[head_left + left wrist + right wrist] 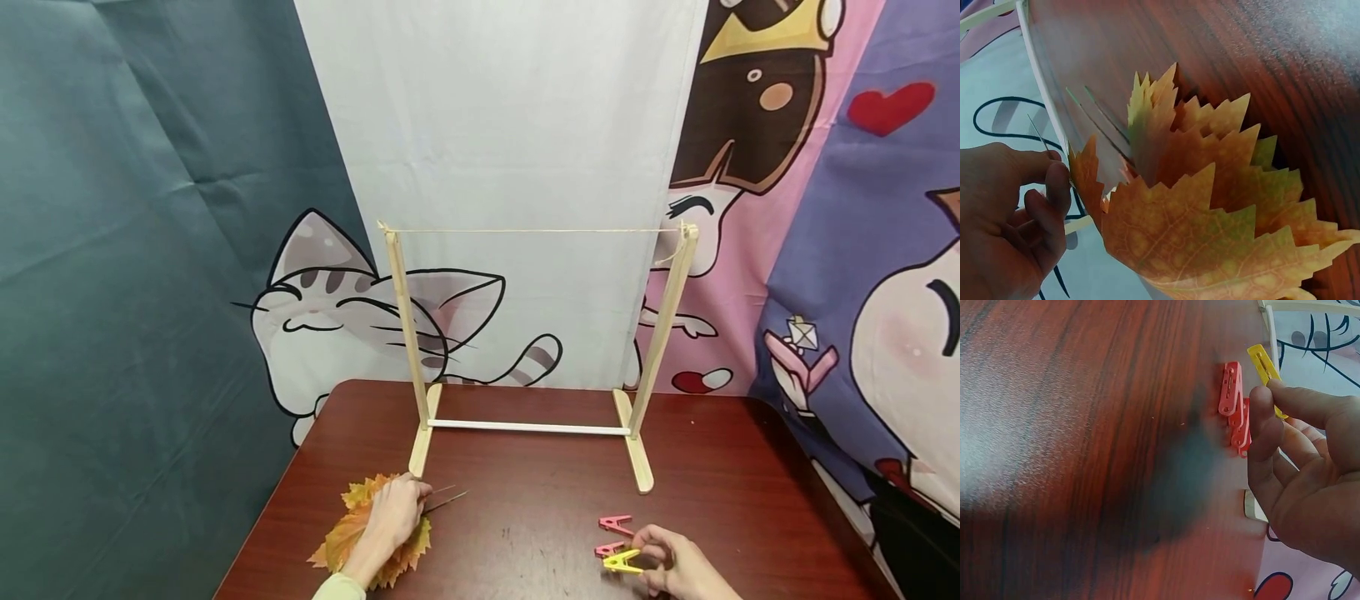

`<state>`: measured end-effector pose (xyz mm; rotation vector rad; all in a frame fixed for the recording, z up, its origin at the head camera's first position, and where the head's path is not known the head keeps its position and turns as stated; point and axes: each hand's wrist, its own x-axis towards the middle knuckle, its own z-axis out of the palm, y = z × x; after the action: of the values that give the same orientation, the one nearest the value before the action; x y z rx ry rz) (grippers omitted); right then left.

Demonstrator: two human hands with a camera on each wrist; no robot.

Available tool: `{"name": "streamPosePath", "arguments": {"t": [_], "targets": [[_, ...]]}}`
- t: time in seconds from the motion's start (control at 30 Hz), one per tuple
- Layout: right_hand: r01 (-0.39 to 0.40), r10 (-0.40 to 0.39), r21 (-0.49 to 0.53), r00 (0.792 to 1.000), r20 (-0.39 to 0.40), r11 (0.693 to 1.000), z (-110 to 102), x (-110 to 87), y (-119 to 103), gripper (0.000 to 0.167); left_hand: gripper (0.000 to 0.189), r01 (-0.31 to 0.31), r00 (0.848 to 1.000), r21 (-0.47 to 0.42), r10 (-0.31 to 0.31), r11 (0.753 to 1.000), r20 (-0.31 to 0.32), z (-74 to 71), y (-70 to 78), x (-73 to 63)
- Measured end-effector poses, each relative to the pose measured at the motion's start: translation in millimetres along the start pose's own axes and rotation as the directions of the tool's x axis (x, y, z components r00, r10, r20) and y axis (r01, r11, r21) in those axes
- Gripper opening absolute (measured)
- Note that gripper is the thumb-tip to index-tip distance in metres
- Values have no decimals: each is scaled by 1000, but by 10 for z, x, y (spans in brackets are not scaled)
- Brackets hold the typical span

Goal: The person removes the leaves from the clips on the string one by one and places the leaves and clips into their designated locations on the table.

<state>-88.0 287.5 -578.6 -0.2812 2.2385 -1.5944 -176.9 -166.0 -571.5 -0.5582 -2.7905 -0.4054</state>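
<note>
Several orange and yellow-green maple leaves (341, 537) lie in a pile at the table's front left. My left hand (393, 510) is over them, and the left wrist view shows its thumb and finger pinching the thin stem of one leaf (1085, 178). Other stems (1107, 119) stick out beyond the pile. At the front right, my right hand (675, 562) pinches a yellow clothespin (621, 562), raised off the table in the right wrist view. Two red clothespins (1230, 389) lie on the table beside that hand.
A wooden frame (411, 333) stands at the back of the dark red table (517, 517), with a string (525, 231) tied across its top and a white rod (525, 427) near its base. Printed cloths (517, 108) hang behind and beside the table.
</note>
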Motion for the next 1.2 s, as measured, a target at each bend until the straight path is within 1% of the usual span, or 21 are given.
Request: {"name": "streamPosePath", "arguments": {"t": [0.1,0.23,0.37,0.53,0.67,0.83,0.9,0.97,1.07,1.2], "targets": [[57,-57,-19,998,2,998,9,0,31,34,18,10,1000,-1,-10,1000,6,32,-8,-13],[38,-38,-36,999,-12,999,13,-5,66,32,19,12,1000,-6,-12,1000,3,73,-8,-21],[23,-26,-83,999,-36,996,28,-10,98,32,19,18,1000,-5,-18,1000,11,102,7,-33],[3,-11,-146,998,-54,989,48,-5,127,30,19,10,1000,-2,-10,1000,3,131,26,-48],[-30,20,-186,998,-59,982,47,7,132,30,19,7,1000,-7,-7,1000,-1,159,34,-52],[-28,17,-248,999,-46,968,55,17,139,29,19,-5,1000,-4,5,1000,-3,190,34,-61],[-44,32,-286,998,-45,957,74,24,138,29,20,-6,1000,-2,6,1000,5,203,28,-74],[-83,68,-341,996,-57,936,96,30,131,29,21,-5,1000,-3,6,1000,16,216,23,-86],[-140,108,-433,989,-97,891,148,41,106,32,22,-4,1000,-2,4,1000,30,234,11,-104],[-196,148,-512,980,-134,836,216,28,79,32,22,-16,999,13,16,1000,38,260,1,-131]]}}
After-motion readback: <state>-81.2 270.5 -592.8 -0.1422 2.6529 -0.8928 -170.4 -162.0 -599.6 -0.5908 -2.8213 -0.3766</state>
